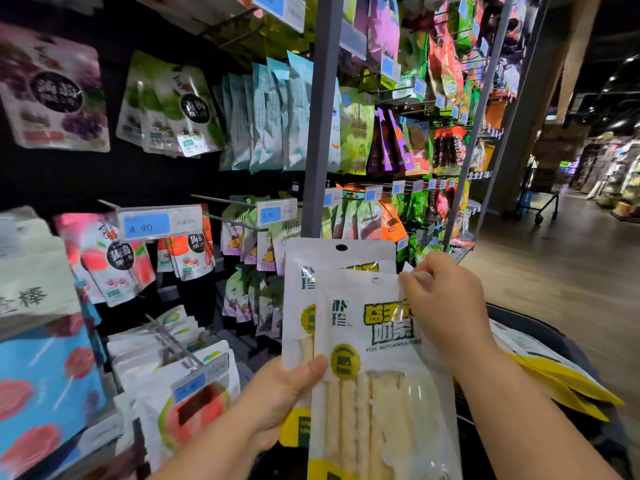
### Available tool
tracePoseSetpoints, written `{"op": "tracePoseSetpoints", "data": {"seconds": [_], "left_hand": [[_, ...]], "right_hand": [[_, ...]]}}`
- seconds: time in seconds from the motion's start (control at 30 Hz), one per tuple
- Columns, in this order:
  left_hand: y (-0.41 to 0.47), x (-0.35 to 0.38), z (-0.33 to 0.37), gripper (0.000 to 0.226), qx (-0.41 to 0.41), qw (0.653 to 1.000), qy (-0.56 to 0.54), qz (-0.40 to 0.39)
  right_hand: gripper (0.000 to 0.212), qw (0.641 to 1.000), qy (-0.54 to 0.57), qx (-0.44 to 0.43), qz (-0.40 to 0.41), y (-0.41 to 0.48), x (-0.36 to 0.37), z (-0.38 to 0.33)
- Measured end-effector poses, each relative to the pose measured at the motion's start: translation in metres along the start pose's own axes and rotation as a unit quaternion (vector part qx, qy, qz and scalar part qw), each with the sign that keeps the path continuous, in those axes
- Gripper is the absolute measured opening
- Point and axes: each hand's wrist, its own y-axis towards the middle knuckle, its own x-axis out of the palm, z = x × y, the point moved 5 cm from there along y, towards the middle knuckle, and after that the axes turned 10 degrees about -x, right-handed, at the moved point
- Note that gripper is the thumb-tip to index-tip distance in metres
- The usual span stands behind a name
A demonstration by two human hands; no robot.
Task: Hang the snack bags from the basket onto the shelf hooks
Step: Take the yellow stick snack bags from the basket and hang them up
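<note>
Currently: two flat snack bags in hand, stacked, with the front bag (374, 393) overlapping the rear bag (311, 268) and sitting lower. My left grip (284, 393) curls round the lower left edge of both, thumb pressed on the front bag's face, fingers behind. My right grip (440, 299) pinches the top right corner of the front bag, thumb and forefinger closed on the sealed strip.

Handling, judged:
- Light pouches of thin glossy film, likely slick bag on bag, so the pair could slide apart under a loose hold.
- Contents look like pale sticks, probably brittle, so I avoid squeezing the clear window.
- The sealed header looks flat and stiff enough to steer by.
- Best hold is the header strip beside the hang hole (341, 247), which shows plainly on the rear bag. I cannot make out the front bag's hole for certain.

Just right of my forearms is the dark basket (519, 317), with more bags (554, 375) of the same yellow-edged kind lying in it.

Left and beyond are the shelf hooks. A low hook (173, 341) is loaded with white pouches. Higher up, an upper hook (221, 200) runs out to a price tag (276, 211). A grey upright (318, 133) stands directly behind the rear bag. Far right in the aisle is a cart (540, 202), blurred.

The next move, I judge, calls for lining one hole up with a hook tip, one bag at a time.
</note>
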Motion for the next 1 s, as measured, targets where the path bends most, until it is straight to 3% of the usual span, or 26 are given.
{"op": "tracePoseSetpoints", "data": {"seconds": [0.2,0.37,0.47,0.57,0.73,0.83,0.93,1.0], "left_hand": [[-0.025,-0.006,-0.011,0.05,-0.028,0.999,-0.027,0.034],[-0.052,-0.035,-0.012,0.035,0.007,0.989,-0.053,0.141],[-0.075,-0.056,-0.012,0.03,0.038,0.98,-0.06,0.188],[-0.103,-0.074,-0.009,0.021,0.065,0.969,-0.091,0.218],[-0.148,-0.108,0.011,0.019,0.12,0.946,-0.099,0.285],[-0.182,-0.132,0.028,0.029,0.154,0.928,-0.097,0.324],[-0.216,-0.152,0.036,0.041,0.15,0.917,-0.038,0.369],[-0.235,-0.165,0.031,0.03,0.125,0.91,-0.007,0.396]], "right_hand": [[0.025,0.999,0.048,-0.002,-0.007,-0.004,0.015,-0.015],[0.028,0.987,0.163,-0.009,-0.008,-0.013,0.037,-0.039],[0.015,0.971,0.229,0.012,-0.066,-0.018,0.058,-0.054],[0.022,0.952,0.279,0.026,-0.126,-0.027,0.078,-0.074],[0.056,0.858,0.425,0.077,-0.277,-0.063,0.112,-0.115],[0.039,0.786,0.48,0.041,-0.388,-0.095,0.123,-0.151],[0.052,0.698,0.553,0.051,-0.452,-0.134,0.137,-0.178],[0.059,0.687,0.564,0.057,-0.455,-0.155,0.144,-0.191]]}}
